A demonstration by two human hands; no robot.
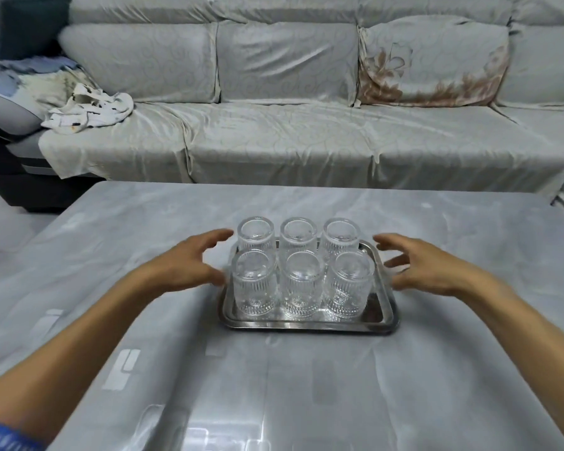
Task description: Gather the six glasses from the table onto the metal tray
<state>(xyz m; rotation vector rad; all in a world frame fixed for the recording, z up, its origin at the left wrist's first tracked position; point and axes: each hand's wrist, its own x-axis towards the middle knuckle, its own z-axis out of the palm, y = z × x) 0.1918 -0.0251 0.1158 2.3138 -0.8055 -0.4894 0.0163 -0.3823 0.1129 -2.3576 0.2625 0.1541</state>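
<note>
Metal tray (pixel 308 325) at the middle of the grey table (pixel 306 385), six ribbed glasses (pixel 302 289) standing on it in two rows of three, left hand (pixel 189 263) spread wide just beside the tray's left edge, right hand (pixel 427 265) spread wide beside its right edge, both empty, covered sofa (pixel 306 141) beyond the table's far edge.

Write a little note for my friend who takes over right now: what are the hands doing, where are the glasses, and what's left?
Left hand: open, empty, beside the metal tray, left side.
Right hand: open, empty, beside the tray's right side.
All six glasses stand on the tray in two rows of three, mid-table.
Done: gathering looks finished; none left on the table.
Left: nothing, probably; both hands seem set to grasp the tray.
</note>
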